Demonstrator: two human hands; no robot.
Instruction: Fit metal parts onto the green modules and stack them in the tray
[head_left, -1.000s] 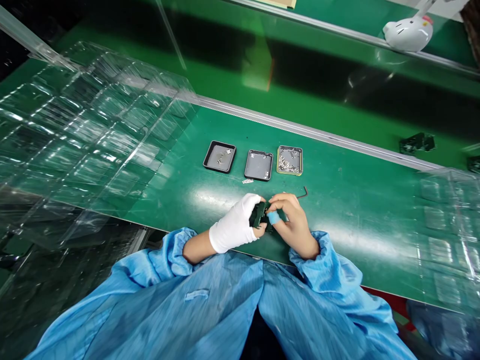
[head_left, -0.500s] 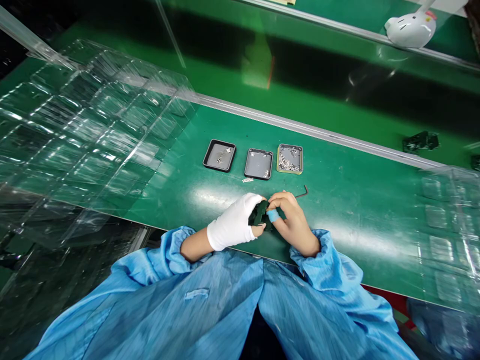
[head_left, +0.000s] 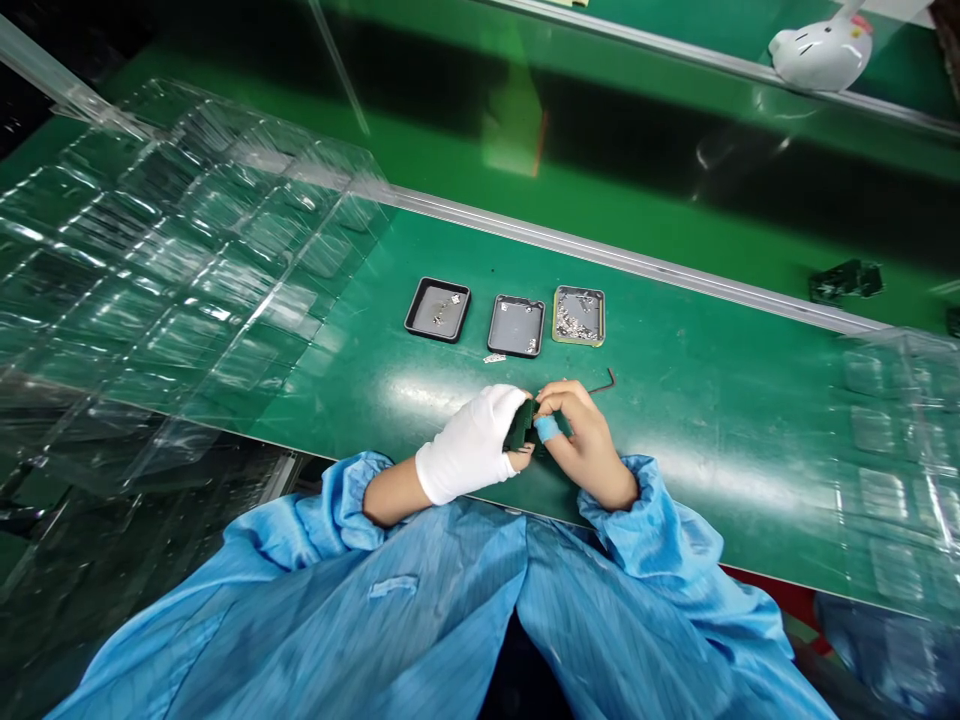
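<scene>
Our grip is two-handed, on the near side of the middle tray (head_left: 514,328): the white-gloved left hand (head_left: 480,438) pinches a small dark green assembly (head_left: 518,430) between thumb and fingers, and the right hand (head_left: 586,440), a blue wrap (head_left: 547,428) round one digit, sets its bent fingertips at the assembly's right edge. We cannot tell whether those fingertips also pinch some tiny piece, since they hide the contact. Seen from the middle tray, the assembly is straight towards us, over the green desk (head_left: 360,375).

Left of the middle tray sits a black-rimmed tray (head_left: 429,334) with a few bits of metal; just right of it, a yellow-edged tray (head_left: 579,343) bears a scatter of silvery pieces. By its near edge lies a pale strip (head_left: 495,357), and to its near right a hex key (head_left: 603,388).

We judge that uneven pressure from the right fingertips could twist the assembly out of the left pinch. Anything tiny let slip there could bounce or slide on the glossy desk and be lost. The hex key lies close enough to the right knuckles for a careless swing to knock it; a longer reach could tip the middle tray.
</scene>
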